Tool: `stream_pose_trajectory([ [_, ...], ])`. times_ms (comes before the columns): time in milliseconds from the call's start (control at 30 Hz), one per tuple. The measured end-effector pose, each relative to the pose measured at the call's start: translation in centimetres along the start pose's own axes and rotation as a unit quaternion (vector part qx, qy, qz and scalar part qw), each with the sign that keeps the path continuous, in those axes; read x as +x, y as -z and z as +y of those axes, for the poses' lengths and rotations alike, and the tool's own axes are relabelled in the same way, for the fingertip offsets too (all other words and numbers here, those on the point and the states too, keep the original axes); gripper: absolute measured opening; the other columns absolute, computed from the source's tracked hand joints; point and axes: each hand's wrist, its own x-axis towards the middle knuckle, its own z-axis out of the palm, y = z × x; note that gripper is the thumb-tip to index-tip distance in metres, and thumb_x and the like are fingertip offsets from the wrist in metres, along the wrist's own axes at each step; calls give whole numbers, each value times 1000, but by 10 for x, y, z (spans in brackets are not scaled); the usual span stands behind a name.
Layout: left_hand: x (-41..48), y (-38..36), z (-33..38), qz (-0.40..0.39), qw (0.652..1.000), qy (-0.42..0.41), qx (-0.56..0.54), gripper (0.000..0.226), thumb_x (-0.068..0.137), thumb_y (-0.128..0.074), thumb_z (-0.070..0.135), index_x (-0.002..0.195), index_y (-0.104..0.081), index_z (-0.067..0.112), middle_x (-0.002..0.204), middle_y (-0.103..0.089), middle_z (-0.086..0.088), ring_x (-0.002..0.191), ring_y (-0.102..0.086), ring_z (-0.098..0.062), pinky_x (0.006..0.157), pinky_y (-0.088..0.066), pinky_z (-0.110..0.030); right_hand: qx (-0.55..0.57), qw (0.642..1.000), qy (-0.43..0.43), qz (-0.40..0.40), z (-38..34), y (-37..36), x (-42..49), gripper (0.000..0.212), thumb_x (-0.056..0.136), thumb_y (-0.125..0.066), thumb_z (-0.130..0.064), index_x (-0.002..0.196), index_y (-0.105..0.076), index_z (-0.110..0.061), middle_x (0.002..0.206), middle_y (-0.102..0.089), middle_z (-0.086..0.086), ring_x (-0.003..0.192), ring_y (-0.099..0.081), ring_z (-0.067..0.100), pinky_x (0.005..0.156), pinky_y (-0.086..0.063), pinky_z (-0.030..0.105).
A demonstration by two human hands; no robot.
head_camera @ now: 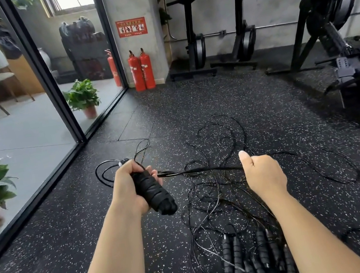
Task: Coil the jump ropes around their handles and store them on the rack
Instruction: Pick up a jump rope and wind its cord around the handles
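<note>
My left hand [128,187] grips a pair of black foam jump rope handles [154,194], held together with black cord wound around them. A taut stretch of that rope [200,170] runs right from the handles into my right hand [262,173], which holds it with curled fingers and the thumb raised. On the speckled black floor below lies a tangle of thin black ropes [219,203]. Several more black handles [249,260] lie side by side near the bottom edge. No rack is in view.
A glass wall with a dark frame [44,71] runs along the left, with potted plants [83,96] behind it. Two red fire extinguishers [141,70] stand by a pillar. Black rowing machines [239,14] stand at the back wall and another at the right [340,21].
</note>
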Motion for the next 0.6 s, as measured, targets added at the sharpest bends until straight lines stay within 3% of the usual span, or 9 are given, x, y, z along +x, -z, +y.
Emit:
stream_pose_trajectory([
  [133,-6,6,0,-32,999,-10,-3,31,56,-51,7,87,-53,2,76,-60,-11,71,-61,-29,72,-55,-40,49,997,10,51,-11,4,-2,60,101,-34,-46,50,-32,-13,50,-39,0,52,-37,21,51,-26,29],
  [267,-24,-2,-15,-118,988,63,78,36,62,-48,9,95,-55,-3,86,-67,-19,98,-66,-48,67,-59,-42,39,994,68,77,-29,4,-13,60,102,-30,-44,50,-34,-15,50,-39,-1,49,-36,18,48,-24,27],
  [367,-38,-27,-36,-189,973,86,100,35,60,-46,12,88,-59,-4,85,-67,-19,79,-67,-38,69,-56,-37,-13,986,165,-17,-48,-7,-29,58,102,-26,-44,61,-55,-15,62,-58,1,62,-52,23,51,-33,29],
  [433,-40,-39,-46,-184,979,55,73,33,58,-46,12,85,-60,-1,79,-65,-12,63,-59,-26,67,-52,-34,-18,979,192,-65,-55,-14,-36,56,102,-26,-47,78,-67,-18,80,-70,-2,80,-61,23,63,-43,32],
  [467,-39,-42,-48,-171,983,38,45,31,57,-47,11,84,-59,1,77,-64,-10,60,-56,-24,66,-50,-33,-8,978,191,-82,-55,-14,-37,56,101,-26,-50,76,-66,-20,81,-70,-3,81,-61,23,65,-45,33],
  [600,-28,-36,-38,-123,990,-13,-70,28,57,-48,9,84,-54,4,78,-60,-8,70,-57,-22,68,-48,-31,36,982,129,-135,-34,-7,-25,63,98,-26,-60,52,-37,-18,52,-46,-7,51,-43,16,55,-32,29],
])
